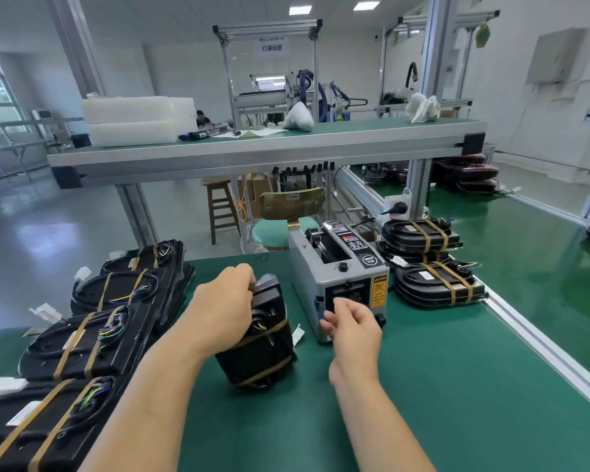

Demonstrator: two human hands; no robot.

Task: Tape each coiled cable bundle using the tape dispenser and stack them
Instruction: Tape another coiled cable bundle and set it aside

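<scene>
1. Left hand (222,311) grips black cable bundle (263,356), standing on edge on green mat (423,386).
2. Right hand (353,323), blurred, at tape dispenser (341,267) outlet.
3. Taped bundles: left stack (82,335), right stack (436,284).

Cable bundle (259,338): black, flat housing with the cord coiled on it and two tan tape bands across. It stands on edge on the green mat, tilted, with the left hand (222,308) gripping its top.

Tape dispenser (341,267): grey box, upright, just right of the bundle, outlet facing the viewer, yellow warning label.

Taped bundles (82,335): lying flat in an overlapping row at left.

Two more piles, far pile (419,240) and near pile (436,287), sit right of the dispenser.
</scene>
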